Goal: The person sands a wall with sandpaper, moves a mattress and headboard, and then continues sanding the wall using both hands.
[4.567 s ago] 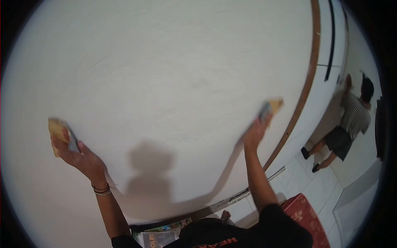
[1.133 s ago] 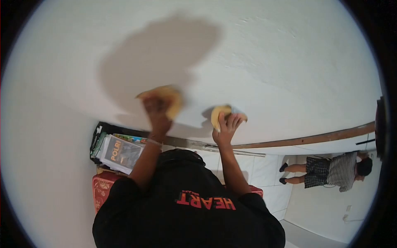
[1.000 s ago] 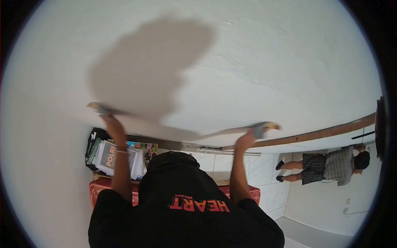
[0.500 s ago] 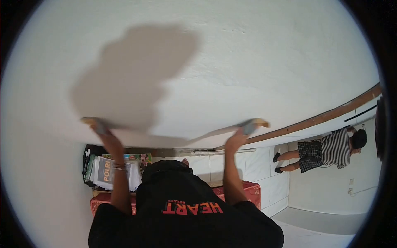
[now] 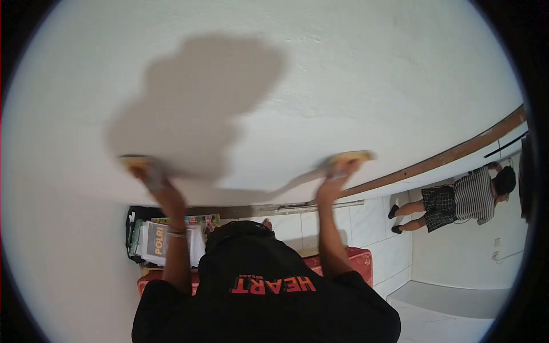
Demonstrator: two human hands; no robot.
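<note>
My left hand [image 5: 153,178] is closed on a flat yellowish pad [image 5: 135,161] held against the white wall [image 5: 269,137]. To the right, my right hand [image 5: 341,171] grips a similar flat yellowish pad [image 5: 353,155], also at the wall surface. Something grey shows around both hands, blurred by motion, and I cannot tell exactly what kind of pads these are. A band circles my left wrist. Both arms stretch forward, spread wide apart. A broad shadow lies on the wall between and above the hands.
Below the wall, papers [image 5: 197,247] and a folder marked POLRI [image 5: 158,240] lie beside my left arm. A red patterned cushion [image 5: 359,263] sits under my right arm. Brown wooden trim [image 5: 434,161] edges the wall. Farther right, another person [image 5: 472,197] in a striped shirt faces a wall.
Both pads have tilted, with their yellow faces showing more broadly. My right hand has moved slightly up the wall. The whole view has shifted a little, so the surroundings appear farther right.
</note>
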